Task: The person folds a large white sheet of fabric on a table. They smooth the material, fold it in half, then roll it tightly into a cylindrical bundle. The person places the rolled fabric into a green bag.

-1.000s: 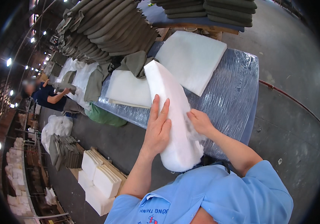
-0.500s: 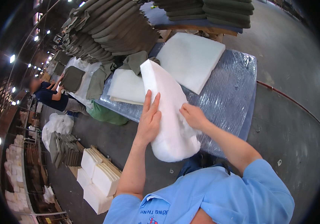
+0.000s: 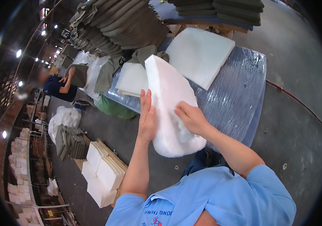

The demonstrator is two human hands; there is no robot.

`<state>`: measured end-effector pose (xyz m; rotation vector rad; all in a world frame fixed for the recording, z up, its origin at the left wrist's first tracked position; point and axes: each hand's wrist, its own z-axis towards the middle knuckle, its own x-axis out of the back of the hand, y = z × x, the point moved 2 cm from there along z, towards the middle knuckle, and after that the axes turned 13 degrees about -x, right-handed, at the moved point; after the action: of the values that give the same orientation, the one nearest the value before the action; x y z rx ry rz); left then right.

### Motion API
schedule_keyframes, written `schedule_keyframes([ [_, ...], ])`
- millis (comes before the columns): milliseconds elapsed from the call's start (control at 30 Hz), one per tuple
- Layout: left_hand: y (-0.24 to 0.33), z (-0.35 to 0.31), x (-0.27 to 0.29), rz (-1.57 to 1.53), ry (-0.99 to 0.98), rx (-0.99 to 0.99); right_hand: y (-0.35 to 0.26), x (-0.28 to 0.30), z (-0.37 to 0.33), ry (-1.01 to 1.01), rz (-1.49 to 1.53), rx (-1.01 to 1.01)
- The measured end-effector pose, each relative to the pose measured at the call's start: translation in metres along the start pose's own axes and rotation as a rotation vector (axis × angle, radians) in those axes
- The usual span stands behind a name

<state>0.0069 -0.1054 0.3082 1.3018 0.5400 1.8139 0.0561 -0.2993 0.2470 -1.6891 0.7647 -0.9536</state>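
Observation:
A thick white padded cushion (image 3: 170, 98), wrapped in fluffy fibre, stands tilted on edge between my hands at the near side of the table. My left hand (image 3: 146, 118) lies along its left side, fingers stretched out and close together. On its right face rests my right hand (image 3: 192, 117), with fingers extended and slightly bent, pressing a dent into the soft surface. Loose fibre bunches near the right palm. Behind the cushion, a flat white square pad (image 3: 200, 56) and a smaller white pad (image 3: 132, 80) lie on the plastic-wrapped blue table (image 3: 230, 101).
Tall stacks of grey-green cushions (image 3: 127, 26) rise behind the table. A co-worker (image 3: 61, 88) handles a dark cushion at the far left. A green bag (image 3: 114, 107) sits beside the table. White foam blocks (image 3: 102, 173) are piled on the floor at left.
My right hand has gone from closed fingers to extended ones and moved slightly left on the cushion. My left fingers have straightened along its side. The co-worker has raised the dark cushion.

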Motion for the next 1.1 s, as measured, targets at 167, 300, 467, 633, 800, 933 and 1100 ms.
schedule_keyframes([
  [167, 0.010, -0.007, -0.004, -0.018, -0.097, 0.002, -0.022, -0.002, 0.026, 0.003, -0.123, 0.239],
  [300, 0.024, -0.021, 0.009, 0.242, -0.175, 0.044, 0.075, 0.028, 0.033, 0.068, -0.201, -0.134],
  [467, 0.026, -0.036, 0.004, 0.502, -0.160, 0.093, 0.172, 0.051, -0.014, 0.185, -0.070, -0.386],
  [633, 0.010, -0.035, 0.016, 0.388, -0.087, 0.128, 0.230, 0.048, -0.049, 0.111, -0.243, -0.560],
  [800, -0.009, -0.043, 0.024, 0.113, 0.093, 0.255, 0.281, 0.026, -0.086, -0.051, -0.340, -0.561],
  [933, -0.017, -0.029, 0.031, -0.230, 0.199, 0.402, 0.297, 0.007, -0.088, -0.076, -0.305, -0.547],
  [1100, -0.060, -0.008, 0.068, -0.314, 0.285, 0.533, 0.306, -0.010, -0.054, -0.239, 0.217, -0.661],
])
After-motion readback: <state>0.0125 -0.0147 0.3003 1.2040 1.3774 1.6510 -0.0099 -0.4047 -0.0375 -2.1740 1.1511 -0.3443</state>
